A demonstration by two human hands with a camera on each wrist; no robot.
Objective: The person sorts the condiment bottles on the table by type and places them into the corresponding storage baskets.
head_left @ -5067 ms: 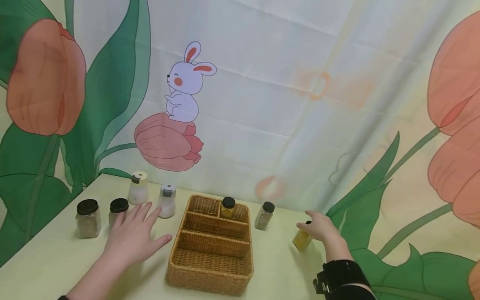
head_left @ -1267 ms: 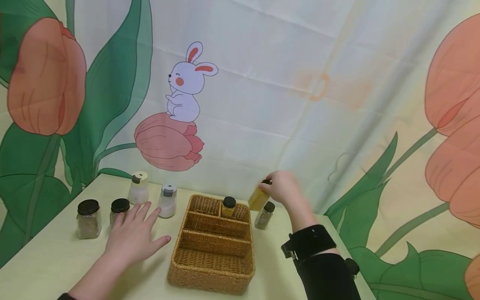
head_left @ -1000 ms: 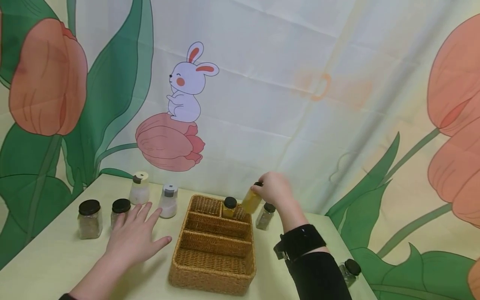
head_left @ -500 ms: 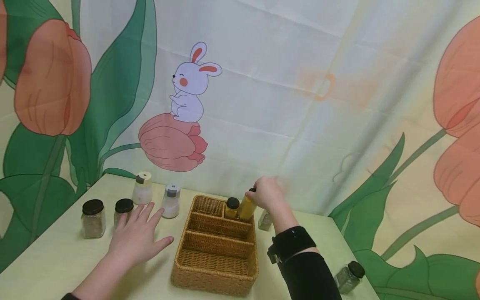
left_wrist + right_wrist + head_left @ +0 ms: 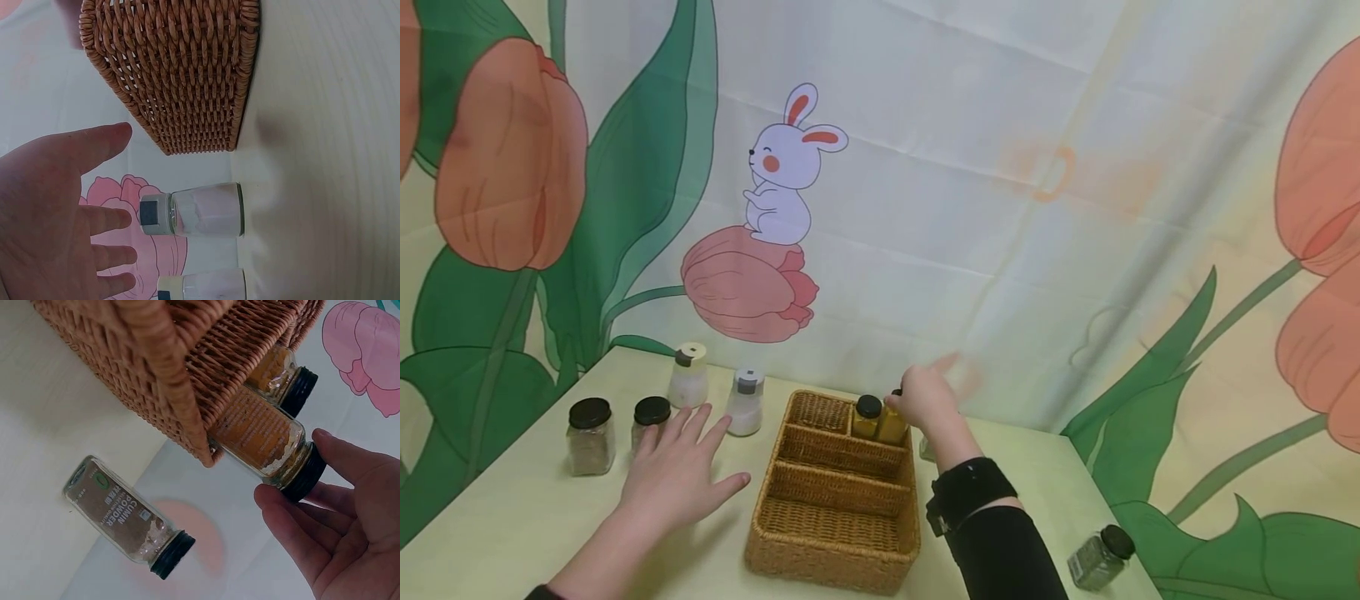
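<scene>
My right hand (image 5: pixel 925 398) pinches the black lid of a yellow spice jar (image 5: pixel 259 434). The jar stands in the back right compartment of the wicker basket (image 5: pixel 831 565), beside another yellow spice jar (image 5: pixel 866 419). In the right wrist view, thumb and fingers lie on either side of the lid. My left hand (image 5: pixel 677 479) is spread open left of the basket and holds nothing. Partly behind it in the head view is a black-lidded jar (image 5: pixel 651 412). A white-capped shaker (image 5: pixel 206 211) stands beyond its fingers in the left wrist view.
A cumin powder jar (image 5: pixel 122 512) stands right of the basket, mostly behind the right hand in the head view. Another black-lidded jar (image 5: pixel 1101 557) is at the table's right edge. At left are a larger jar (image 5: pixel 590 437) and a cream-capped shaker (image 5: pixel 688 377). A printed curtain hangs behind.
My right hand has carried the yellow spice jar from the table's right side leftward and lowered it into the basket's back right compartment. The left hand has stayed in place.
</scene>
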